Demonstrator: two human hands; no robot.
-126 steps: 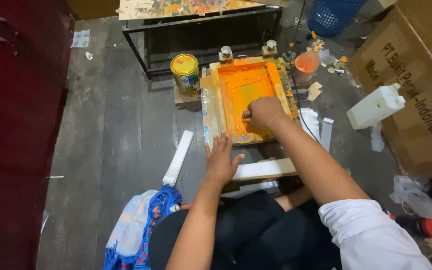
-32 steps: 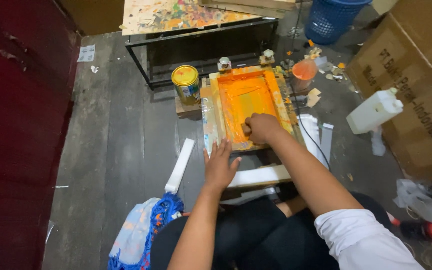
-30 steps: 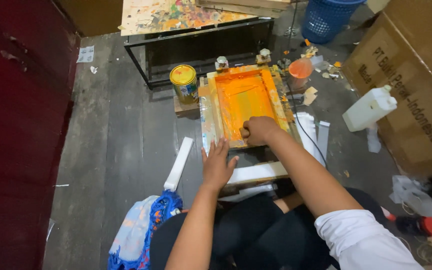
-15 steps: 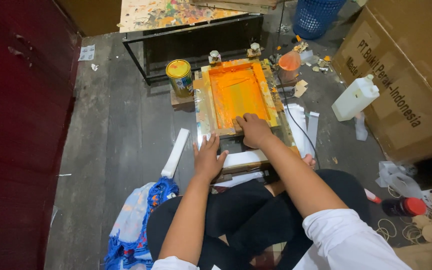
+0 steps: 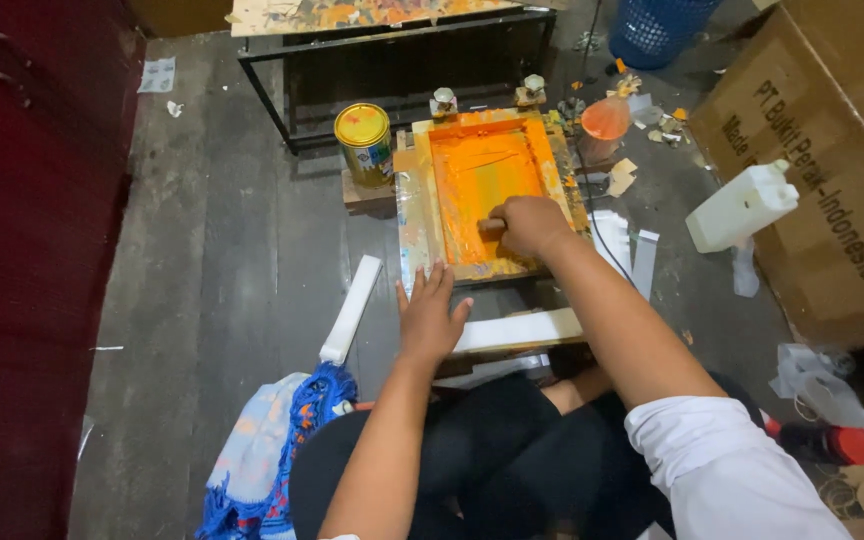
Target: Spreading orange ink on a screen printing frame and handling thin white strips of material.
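Observation:
A wooden screen-printing frame (image 5: 414, 215) lies flat on the floor in front of me, its mesh covered in orange ink (image 5: 477, 175). My right hand (image 5: 529, 226) is closed over a squeegee (image 5: 492, 227) near the frame's near edge; most of the squeegee is hidden under the fingers. My left hand (image 5: 430, 316) lies flat with fingers spread at the frame's near left corner, pressing down beside a white strip (image 5: 518, 329).
A yellow-lidded tin (image 5: 363, 140) stands left of the frame, an orange cup (image 5: 604, 125) right of it. A white bar (image 5: 351, 308) and blue cloth (image 5: 272, 450) lie at left. White jug (image 5: 742, 205), big cardboard box (image 5: 832, 150), blue basket (image 5: 664, 28), black metal table frame (image 5: 392, 55) behind.
My right hand has drawn the squeegee back along the orange mesh toward me. The left hand has stayed at the frame's near left corner. The camera view shifted slightly.

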